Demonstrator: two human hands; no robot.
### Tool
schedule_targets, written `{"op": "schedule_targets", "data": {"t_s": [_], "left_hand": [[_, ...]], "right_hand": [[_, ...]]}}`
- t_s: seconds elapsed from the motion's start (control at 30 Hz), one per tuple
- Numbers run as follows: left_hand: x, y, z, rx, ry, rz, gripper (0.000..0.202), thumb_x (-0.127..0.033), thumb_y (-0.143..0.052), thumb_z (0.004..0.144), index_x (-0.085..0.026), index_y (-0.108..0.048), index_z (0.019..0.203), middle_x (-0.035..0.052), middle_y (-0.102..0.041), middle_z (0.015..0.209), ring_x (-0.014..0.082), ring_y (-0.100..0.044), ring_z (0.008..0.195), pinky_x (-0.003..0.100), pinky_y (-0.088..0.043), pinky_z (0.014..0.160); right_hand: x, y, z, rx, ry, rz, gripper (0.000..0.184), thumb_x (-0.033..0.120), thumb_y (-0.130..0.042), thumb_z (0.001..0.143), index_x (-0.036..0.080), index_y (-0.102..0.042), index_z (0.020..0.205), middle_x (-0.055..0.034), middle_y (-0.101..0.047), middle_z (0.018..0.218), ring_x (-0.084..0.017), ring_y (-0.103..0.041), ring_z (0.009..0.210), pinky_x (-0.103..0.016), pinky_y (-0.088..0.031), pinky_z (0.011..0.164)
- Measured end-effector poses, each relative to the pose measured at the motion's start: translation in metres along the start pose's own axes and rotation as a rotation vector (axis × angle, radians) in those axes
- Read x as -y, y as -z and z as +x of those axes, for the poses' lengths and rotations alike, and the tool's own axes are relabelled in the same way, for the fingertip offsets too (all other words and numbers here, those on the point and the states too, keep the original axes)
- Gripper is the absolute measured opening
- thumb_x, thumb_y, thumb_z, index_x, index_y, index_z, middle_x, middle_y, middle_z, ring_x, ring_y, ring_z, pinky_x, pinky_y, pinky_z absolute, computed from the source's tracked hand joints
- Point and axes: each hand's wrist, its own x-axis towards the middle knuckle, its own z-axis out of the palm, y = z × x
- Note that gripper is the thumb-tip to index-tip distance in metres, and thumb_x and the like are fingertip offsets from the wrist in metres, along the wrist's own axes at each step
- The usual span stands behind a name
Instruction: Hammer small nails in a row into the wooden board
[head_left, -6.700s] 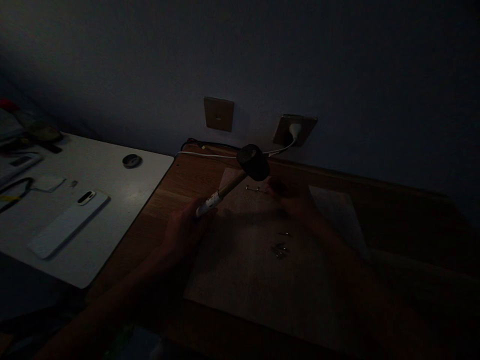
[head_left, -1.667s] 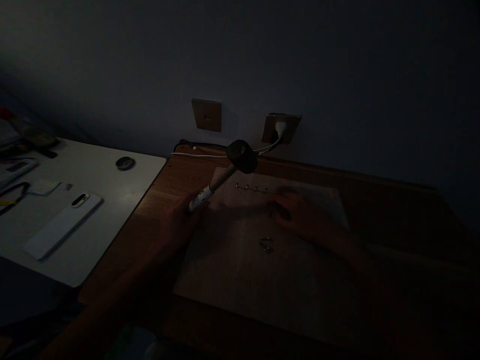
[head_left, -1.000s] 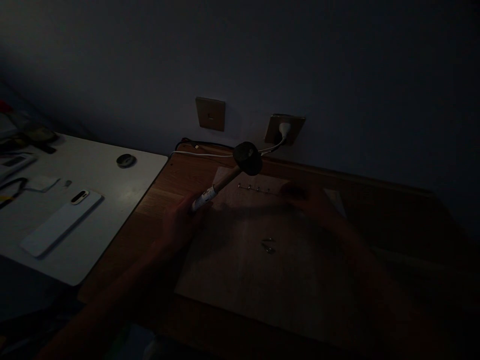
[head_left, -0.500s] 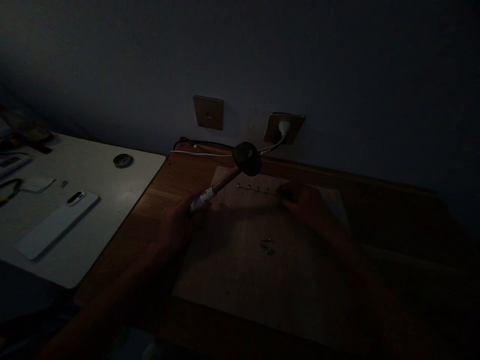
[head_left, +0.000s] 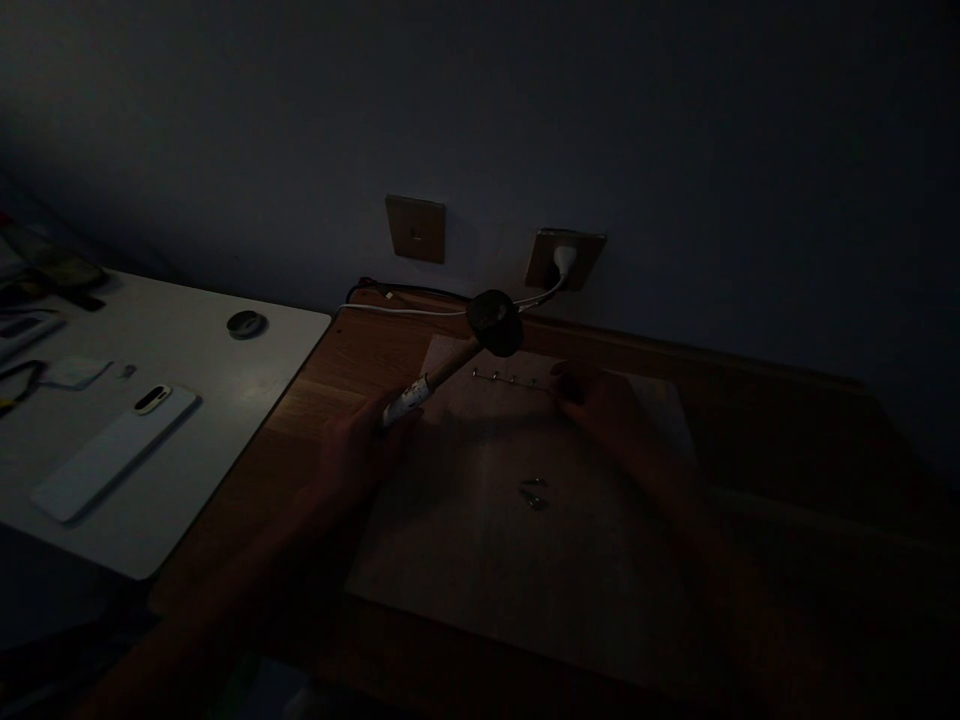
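My left hand (head_left: 364, 445) is closed around the white-wrapped end of a mallet's handle. The dark mallet head (head_left: 495, 322) is raised above the far part of a thin board (head_left: 480, 540). My right hand (head_left: 596, 400) rests near the board's far edge, its fingertips pinched together at the right end of a row of small shiny nails or screws (head_left: 512, 379). Whatever is between those fingertips is too dark to make out. Several loose metal nails or screws (head_left: 534, 497) lie mid-board, between my hands and nearer to me.
Under the board is a wooden table (head_left: 300, 430). A white table (head_left: 187, 350) adjoins it on the left, bearing a phone (head_left: 112, 455) and a small round tin (head_left: 245, 323). Behind stands a wall with a socket holding a white plug (head_left: 564, 260); cables run along the back edge.
Hardly anything differs. The view has shifted very slightly, and my right fingertips sit a touch closer to the end of the row. The mallet keeps its raised position.
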Motion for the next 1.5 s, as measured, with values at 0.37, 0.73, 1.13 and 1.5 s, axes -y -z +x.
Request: {"op": "schedule_targets", "data": {"t_s": [0.37, 0.73, 1.13, 1.5], "left_hand": [[-0.063, 0.010, 0.021, 0.224, -0.281, 0.207, 0.039, -0.049, -0.061, 0.100, -0.028, -0.074, 0.130, 0.0063, -0.083, 0.100, 0.0218, -0.075, 0.075, 0.028, -0.047, 0.061], [-0.053, 0.005, 0.013, 0.091, -0.164, 0.224, 0.043, -0.054, -0.065, 0.094, -0.028, -0.078, 0.126, 0.0063, -0.083, 0.097, 0.0250, -0.077, 0.078, 0.028, -0.048, 0.061], [-0.033, -0.002, -0.004, -0.078, 0.026, -0.068, 0.046, -0.053, -0.061, 0.091, -0.020, -0.079, 0.117, 0.0015, -0.080, 0.086, 0.0173, -0.069, 0.069, 0.025, -0.054, 0.064], [-0.017, -0.014, -0.008, -0.048, -0.046, -0.118, 0.043, -0.052, -0.064, 0.092, -0.023, -0.077, 0.121, 0.0042, -0.082, 0.101, 0.0195, -0.074, 0.082, 0.027, -0.058, 0.072]], "right_hand": [[-0.012, 0.020, -0.037, -0.097, -0.062, 0.019, 0.040, 0.035, -0.071, 0.089, 0.024, -0.066, 0.127, -0.0149, -0.074, 0.121, -0.034, -0.073, 0.106, -0.053, -0.060, 0.092], [0.021, 0.040, -0.084, -0.026, 0.136, 0.130, 0.020, 0.025, -0.058, 0.100, 0.026, -0.071, 0.116, -0.0077, -0.078, 0.109, -0.025, -0.076, 0.098, -0.045, -0.063, 0.089], [0.067, 0.014, -0.081, 0.397, 0.388, -0.074, 0.022, 0.008, -0.061, 0.097, 0.018, -0.073, 0.112, -0.0091, -0.075, 0.109, -0.024, -0.072, 0.098, -0.040, -0.062, 0.086], [-0.002, 0.035, -0.037, -0.011, -0.022, 0.118, 0.027, 0.018, -0.066, 0.081, 0.026, -0.072, 0.106, -0.0062, -0.078, 0.094, -0.026, -0.075, 0.083, -0.042, -0.061, 0.078]]}}
